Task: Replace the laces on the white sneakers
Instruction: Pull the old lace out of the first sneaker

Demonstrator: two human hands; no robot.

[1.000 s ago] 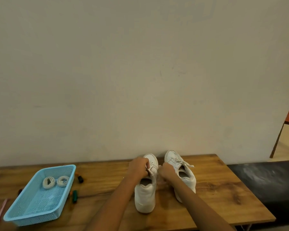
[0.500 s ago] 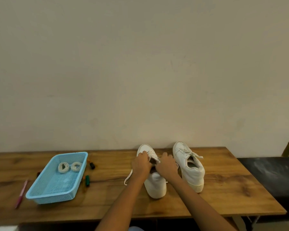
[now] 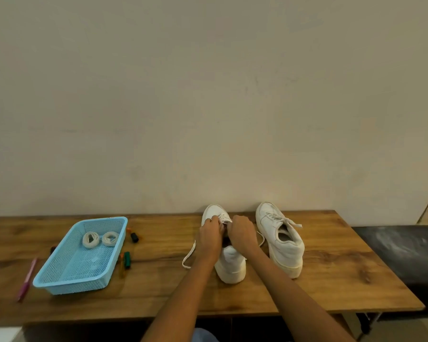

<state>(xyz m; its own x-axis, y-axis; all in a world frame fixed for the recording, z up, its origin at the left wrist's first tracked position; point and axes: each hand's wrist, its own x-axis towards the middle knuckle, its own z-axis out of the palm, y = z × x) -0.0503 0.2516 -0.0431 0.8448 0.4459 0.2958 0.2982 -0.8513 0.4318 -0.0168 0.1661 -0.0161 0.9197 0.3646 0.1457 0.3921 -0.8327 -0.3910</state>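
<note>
Two white sneakers stand on the wooden table (image 3: 331, 267), heels toward me. Over the left sneaker (image 3: 230, 264), my left hand (image 3: 210, 236) and my right hand (image 3: 241, 234) have curled fingers pinching its white lace (image 3: 189, 255) at the eyelets. One loose end of that lace trails onto the table to the left. The right sneaker (image 3: 282, 240) is laced and untouched. Two coiled white laces (image 3: 90, 239) (image 3: 110, 238) lie in a blue basket (image 3: 59, 282).
A pink pen (image 3: 27, 280) lies left of the basket. Small markers, one black (image 3: 134, 236) and one green (image 3: 127, 259), lie just right of it. A plain wall rises behind the table. A black bench (image 3: 405, 253) adjoins the table's right end.
The view has shifted, so more of the table shows. Both hands stay at the left sneaker's eyelets, and a loose lace end now hangs out to the left on the table.
</note>
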